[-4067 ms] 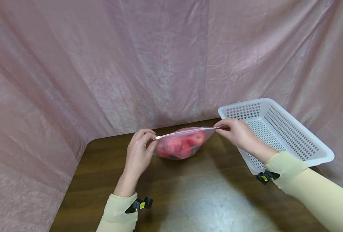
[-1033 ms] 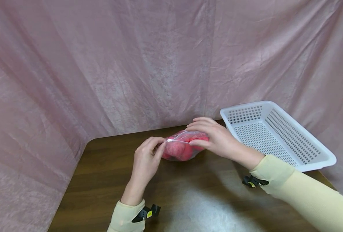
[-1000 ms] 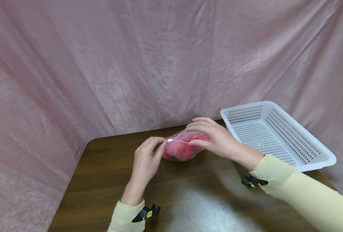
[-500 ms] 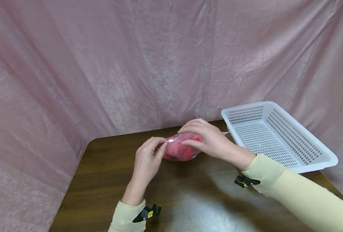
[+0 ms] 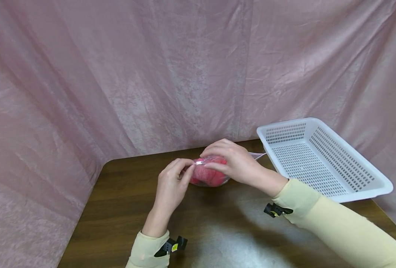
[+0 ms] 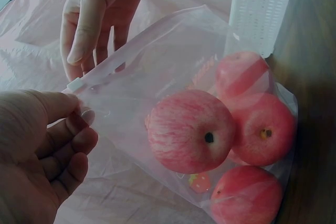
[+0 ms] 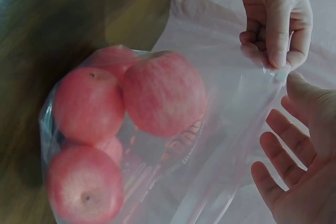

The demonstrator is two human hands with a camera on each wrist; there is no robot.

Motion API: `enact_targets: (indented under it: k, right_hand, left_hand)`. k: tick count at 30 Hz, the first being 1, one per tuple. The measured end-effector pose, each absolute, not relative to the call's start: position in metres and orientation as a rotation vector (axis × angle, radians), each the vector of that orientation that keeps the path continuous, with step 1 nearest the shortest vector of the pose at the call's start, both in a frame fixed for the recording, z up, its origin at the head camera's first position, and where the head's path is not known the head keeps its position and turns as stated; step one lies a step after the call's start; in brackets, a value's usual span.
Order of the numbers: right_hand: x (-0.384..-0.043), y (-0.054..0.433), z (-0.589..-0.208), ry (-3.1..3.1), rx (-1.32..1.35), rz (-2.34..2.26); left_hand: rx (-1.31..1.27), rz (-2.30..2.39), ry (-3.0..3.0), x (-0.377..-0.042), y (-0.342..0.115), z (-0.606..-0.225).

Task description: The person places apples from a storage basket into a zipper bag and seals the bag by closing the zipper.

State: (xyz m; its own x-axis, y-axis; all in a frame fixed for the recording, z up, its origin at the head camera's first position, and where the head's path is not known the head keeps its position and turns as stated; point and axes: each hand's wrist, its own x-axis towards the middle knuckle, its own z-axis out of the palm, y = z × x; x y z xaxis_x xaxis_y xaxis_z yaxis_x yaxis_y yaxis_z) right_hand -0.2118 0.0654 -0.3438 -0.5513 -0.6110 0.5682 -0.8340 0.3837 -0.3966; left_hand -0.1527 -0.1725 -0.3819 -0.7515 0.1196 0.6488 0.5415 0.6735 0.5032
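Observation:
A clear zip bag (image 6: pixel 157 38) stands on the table with several red apples (image 6: pixel 191 131) inside. My left hand (image 5: pixel 171 180) pinches the bag's top left corner between thumb and forefinger, beside the white slider (image 6: pixel 75 84). Close to that slider is my right hand (image 5: pixel 234 160), its thumb on the near side of the bag's mouth and its other fingers reaching over the far side. In the right wrist view those fingers (image 7: pixel 283 161) are spread and loosely extended, gripping nothing. From behind the right hand, the bag's other top corner (image 5: pixel 258 155) sticks out.
A white perforated plastic basket (image 5: pixel 352 156) sits at the table's right side, close to the bag's right corner. Behind the brown wooden table (image 5: pixel 117 208) hangs a pink curtain (image 5: pixel 184 74).
My right hand has let go of the bag's right corner and moved left along the mouth to the slider. The left hand keeps its pinch and has shifted slightly right.

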Motion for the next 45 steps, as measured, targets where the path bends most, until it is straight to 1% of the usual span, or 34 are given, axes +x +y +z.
enact_targets:
  k: [12, 27, 45]
  right_hand:
    - [-0.213, 0.053, -0.347, -2.265, 1.301, 0.922]
    - [-0.210, 0.046, -0.351, -2.268, 1.230, 0.929]
    - [-0.208, 0.043, -0.354, -2.257, 1.234, 0.906]
  left_hand:
    - [-0.510, -0.945, -2.293, -0.152, -0.171, -0.382]
    - [-0.523, -0.927, -2.283, -0.152, -0.172, -0.381]
    - [-0.524, -0.921, -2.309, -0.152, -0.174, -0.382]
